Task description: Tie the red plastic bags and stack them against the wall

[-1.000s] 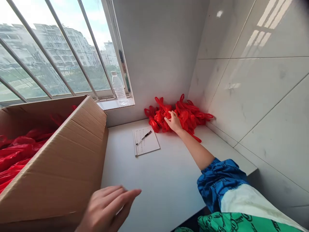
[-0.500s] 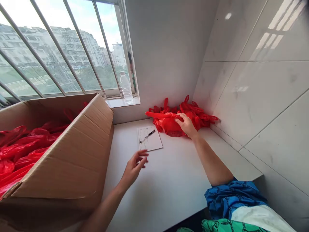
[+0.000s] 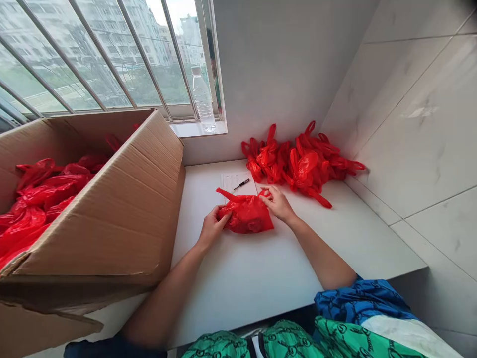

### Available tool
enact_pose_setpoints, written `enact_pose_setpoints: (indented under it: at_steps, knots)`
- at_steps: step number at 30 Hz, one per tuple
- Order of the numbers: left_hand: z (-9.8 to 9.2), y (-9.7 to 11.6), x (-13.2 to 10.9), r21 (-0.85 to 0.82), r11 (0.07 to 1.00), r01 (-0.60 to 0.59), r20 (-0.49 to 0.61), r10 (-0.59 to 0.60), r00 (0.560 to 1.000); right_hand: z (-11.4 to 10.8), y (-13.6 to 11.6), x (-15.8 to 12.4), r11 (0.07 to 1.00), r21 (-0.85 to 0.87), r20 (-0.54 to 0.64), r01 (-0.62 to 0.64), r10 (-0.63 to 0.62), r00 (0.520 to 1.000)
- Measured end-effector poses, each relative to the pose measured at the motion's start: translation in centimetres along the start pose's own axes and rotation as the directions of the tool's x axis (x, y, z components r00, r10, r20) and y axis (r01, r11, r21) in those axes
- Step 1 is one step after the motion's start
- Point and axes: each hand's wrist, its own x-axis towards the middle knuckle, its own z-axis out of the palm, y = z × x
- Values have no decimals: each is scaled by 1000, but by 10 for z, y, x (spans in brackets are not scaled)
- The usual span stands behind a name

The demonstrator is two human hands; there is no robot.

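A red plastic bag (image 3: 249, 217) with something inside is held between both hands over the white tabletop, in front of the notebook. My left hand (image 3: 214, 226) is closed on the bag's left side, thumb on top. At its upper right, my right hand (image 3: 278, 204) pinches a handle of the same bag. The other handle sticks out toward the upper left. What the bag contains cannot be made out. Behind it lies a heap of red plastic bags (image 3: 307, 164) against the wall.
A large cardboard box (image 3: 112, 214) with red bags (image 3: 48, 191) inside stands on the left. A pen (image 3: 242, 184) lies on the partly covered notebook (image 3: 229, 181). On the window sill stands a clear water bottle (image 3: 203, 102). Tiled wall (image 3: 421, 149) bounds the right side.
My right hand has brought a red bag from the heap toward me to the middle of the table. My left hand, empty before, has closed on it. The view has tilted down.
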Motion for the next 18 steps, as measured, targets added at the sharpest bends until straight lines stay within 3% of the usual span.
enact_pose_setpoints:
  at_steps: [2, 5, 7, 9, 12, 15, 18]
  knots:
    - [-6, -5, 2, 52, 999, -12, -48, 14, 999, -10, 0, -2, 997, -69, -55, 17, -21, 998]
    - [-9, -9, 3, 100, 993, -57, -94, 66, 993, -18, -11, -11, 964, -233, -84, 127, -150, 985]
    - [-7, -10, 2, 141, 985, -97, -69, 108, 992, -12, -16, -20, 922, -317, -2, 224, -236, 972]
    - [-3, -10, 0, 187, 975, -123, -11, 128, 992, 2, -15, -27, 875, -377, 159, 304, -262, 952]
    - [-3, -9, -1, 230, 967, -106, 33, 101, 994, 22, -3, -34, 795, -505, 348, 335, -167, 923]
    - [-9, -3, -3, 333, 941, -61, 35, 52, 998, 26, 3, -35, 726, -613, 357, 312, -98, 929]
    - [-14, 6, -6, 498, 852, -161, 16, 176, 984, 19, -6, -35, 718, -580, 356, 384, -200, 913]
